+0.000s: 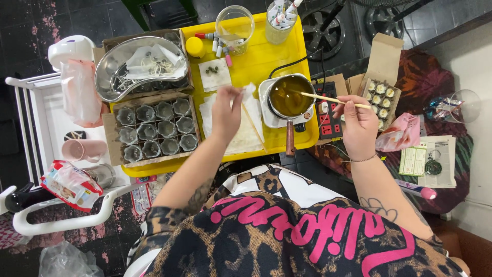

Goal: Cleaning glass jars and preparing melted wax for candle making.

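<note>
Stick: a thin pale stick [328, 98], right of centre, pinched in the right hand [359, 123]; its far tip dips into the pot [288, 96].
Stick handling: light, stiff and likely to snap if bent; best held near its outer end, as now.
Right hand: fingers closed tight on the stick, thumb on top.
Pot: small metal pot of amber liquid with a wooden handle pointing down the frame; looks hot and spillable, so take it by the handle.
Left hand [225, 110]: centre of frame, fingers pinched on a scrap of white paper [248, 91], soft and easily torn.
Tray [266, 56]: yellow, upper centre, carrying pot, paper sheets and vials.
Cups [156, 128]: rows of small grey cups in a carton, left of the left hand.
Bowl [141, 64]: kidney-shaped steel bowl, upper left.
Box [380, 97]: open carton of small round pieces, right of the stick.
</note>
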